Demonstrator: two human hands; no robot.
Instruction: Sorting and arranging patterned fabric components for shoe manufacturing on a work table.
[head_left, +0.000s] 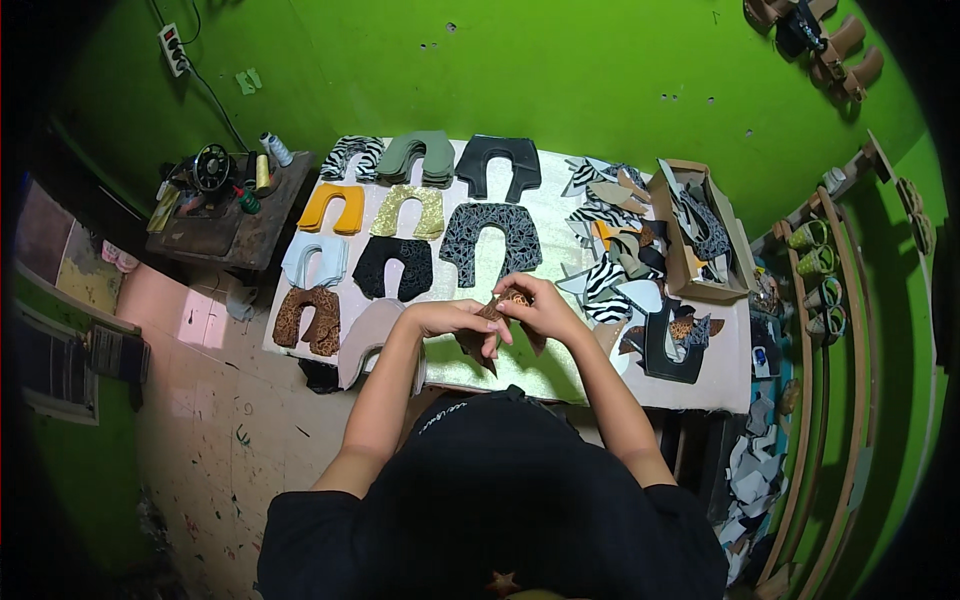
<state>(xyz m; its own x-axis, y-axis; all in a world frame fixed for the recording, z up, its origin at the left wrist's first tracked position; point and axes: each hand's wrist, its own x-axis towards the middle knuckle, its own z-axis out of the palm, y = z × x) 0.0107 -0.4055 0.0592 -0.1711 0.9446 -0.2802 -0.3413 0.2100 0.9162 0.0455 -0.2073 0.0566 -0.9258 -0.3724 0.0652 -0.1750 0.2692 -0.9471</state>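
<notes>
Both hands meet over the near edge of the table, gripping a small brown patterned piece of shoe material (514, 297). My left hand (452, 318) has its thumb and fingers closed on the piece's left side. From the right, my right hand (541, 308) pinches its upper part. Dark brown pointed ends of material hang below the fingers, and the rest of the piece is hidden by them. Beside my left wrist lie beige U-shaped cut pieces (362, 338). Just beyond the hands is a grey-black patterned U-shaped piece (462, 238).
Stacks of U-shaped pieces, including orange ones (330, 209) and black ones (390, 268), cover the table's left half. Mixed scraps (607, 275) and a cardboard box (665, 200) occupy its right side. A sewing machine (212, 180) stands left; a wooden rack (800, 440) stands right.
</notes>
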